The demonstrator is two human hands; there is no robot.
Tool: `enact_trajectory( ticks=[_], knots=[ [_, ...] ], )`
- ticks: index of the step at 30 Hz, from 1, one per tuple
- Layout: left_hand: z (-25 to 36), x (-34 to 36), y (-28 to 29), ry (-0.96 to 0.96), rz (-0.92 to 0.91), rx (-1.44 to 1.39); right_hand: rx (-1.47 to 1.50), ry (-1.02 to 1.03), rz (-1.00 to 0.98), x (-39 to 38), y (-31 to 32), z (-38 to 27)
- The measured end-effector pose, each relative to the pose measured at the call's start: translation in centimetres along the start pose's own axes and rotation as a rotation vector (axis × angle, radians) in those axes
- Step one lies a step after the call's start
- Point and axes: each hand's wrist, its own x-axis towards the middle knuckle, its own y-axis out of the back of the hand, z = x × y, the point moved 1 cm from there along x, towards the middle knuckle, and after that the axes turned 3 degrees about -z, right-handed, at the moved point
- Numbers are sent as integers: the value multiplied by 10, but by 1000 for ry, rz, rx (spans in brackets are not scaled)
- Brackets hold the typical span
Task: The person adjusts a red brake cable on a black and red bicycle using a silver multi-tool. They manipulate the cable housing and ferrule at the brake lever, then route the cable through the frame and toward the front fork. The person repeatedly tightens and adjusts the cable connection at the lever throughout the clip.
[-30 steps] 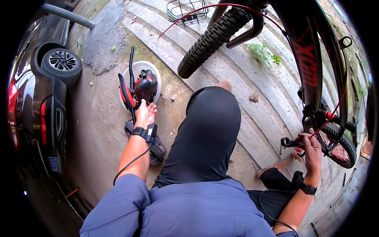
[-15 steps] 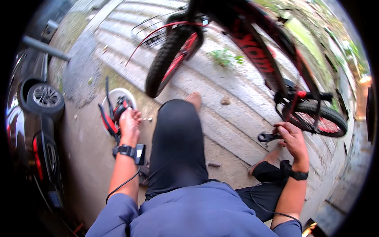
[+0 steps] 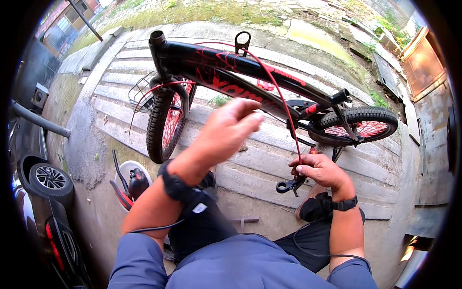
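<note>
A black and red bicycle frame (image 3: 207, 67) stands across the ground before me, its handlebar and seat absent. My left hand (image 3: 226, 137) is raised in front of the lower frame tube, slightly blurred, fingers apart with nothing visible in them. Low on the right, my right hand (image 3: 321, 168) grips a black brake lever (image 3: 285, 187) with a ring-shaped clamp. From the frame, a red cable (image 3: 274, 72) arches down to the fingers of that hand. The hand hides part of the lever.
A white round container (image 3: 126, 168) with red and black parts stands left of my knee. A dark car (image 3: 43, 202) is farther left. Behind the front wheel (image 3: 161, 127) lies a wire basket (image 3: 139, 98). A metal piece (image 3: 243, 220) lies on the ground between my legs.
My left hand has left the parts at the white container and moved up and right toward the frame. My right hand, still holding the lever, has shifted left. The view has turned up toward the bicycle.
</note>
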Motion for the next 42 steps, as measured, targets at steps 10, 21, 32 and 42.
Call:
enact_trajectory(
  ticks=[10,21,32,42],
  knots=[
    [-27,53,-57,37,-208,-320,117,-21,31,-28,5,-9],
    [-34,57,-61,-54,-180,-424,91,6,51,-27,8,3],
    [-34,59,-57,-85,-170,-460,104,-43,57,-30,11,6],
    [-34,59,-56,-54,-121,-501,153,7,45,-29,11,5]
  ],
)
